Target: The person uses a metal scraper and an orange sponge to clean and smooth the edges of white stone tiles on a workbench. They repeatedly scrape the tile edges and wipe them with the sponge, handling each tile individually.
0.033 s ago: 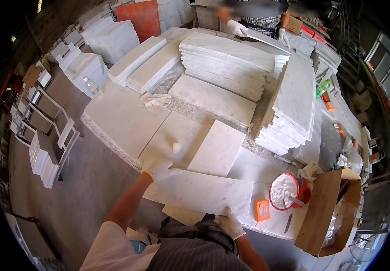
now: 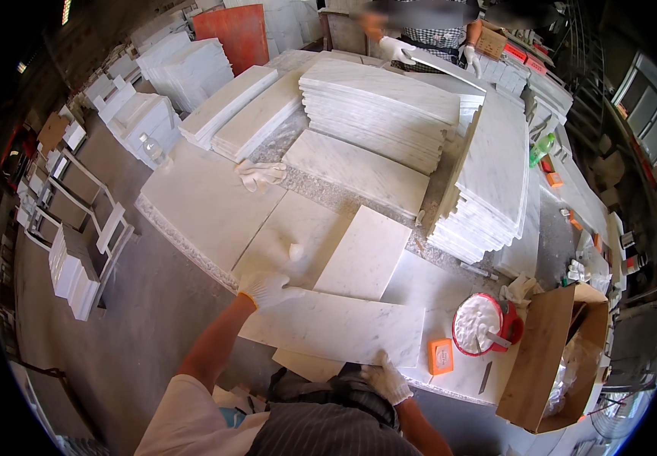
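Observation:
A long white marble slab (image 2: 336,328) lies across the near edge of the stone worktable (image 2: 191,205), right in front of me. My left hand (image 2: 264,288), in a white glove, grips the slab's left end. My right hand (image 2: 387,381), also gloved, holds its near long edge close to my body. Just beyond the slab lies a smaller square marble tile (image 2: 366,254), flat on the table.
Tall stacks of marble slabs (image 2: 389,114) fill the far table, and one stack leans (image 2: 488,182) at the right. A red bucket of white paste (image 2: 484,325), an orange block (image 2: 441,355) and a cardboard box (image 2: 549,365) sit at my right. A person (image 2: 427,45) handles a slab opposite.

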`<state>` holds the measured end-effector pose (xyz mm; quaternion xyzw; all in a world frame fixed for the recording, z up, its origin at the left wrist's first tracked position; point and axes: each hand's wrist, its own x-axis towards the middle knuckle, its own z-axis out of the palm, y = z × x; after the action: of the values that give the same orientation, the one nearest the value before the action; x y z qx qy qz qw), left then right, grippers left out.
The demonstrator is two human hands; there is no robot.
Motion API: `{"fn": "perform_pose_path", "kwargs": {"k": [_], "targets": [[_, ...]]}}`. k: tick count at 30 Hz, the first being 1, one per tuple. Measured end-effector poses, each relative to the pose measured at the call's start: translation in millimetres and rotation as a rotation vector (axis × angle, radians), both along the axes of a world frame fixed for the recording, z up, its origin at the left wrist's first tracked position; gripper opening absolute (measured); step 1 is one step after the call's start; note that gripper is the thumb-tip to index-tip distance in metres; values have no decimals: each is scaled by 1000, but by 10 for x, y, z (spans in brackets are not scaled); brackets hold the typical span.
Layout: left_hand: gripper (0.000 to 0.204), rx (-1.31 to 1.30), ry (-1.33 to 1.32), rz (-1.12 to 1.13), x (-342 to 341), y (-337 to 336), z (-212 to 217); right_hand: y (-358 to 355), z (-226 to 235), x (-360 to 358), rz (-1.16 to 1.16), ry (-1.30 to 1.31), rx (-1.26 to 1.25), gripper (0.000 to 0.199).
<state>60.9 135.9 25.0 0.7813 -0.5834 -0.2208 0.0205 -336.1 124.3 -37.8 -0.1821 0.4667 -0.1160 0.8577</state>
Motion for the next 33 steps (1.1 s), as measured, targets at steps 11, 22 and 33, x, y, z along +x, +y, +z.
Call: {"fn": "perform_pose_path", "kwargs": {"k": [11,22,33], "targets": [[67,215,47,68,-44,45,180,-140,-115,7,-70,-106,98,67],[63,191,142,104,4,515,154,-177,-113,181,88,32,-405,40],[48,137,379,443,-1016,665,1273,-699,931,167,-589,-246,-234,43]]}}
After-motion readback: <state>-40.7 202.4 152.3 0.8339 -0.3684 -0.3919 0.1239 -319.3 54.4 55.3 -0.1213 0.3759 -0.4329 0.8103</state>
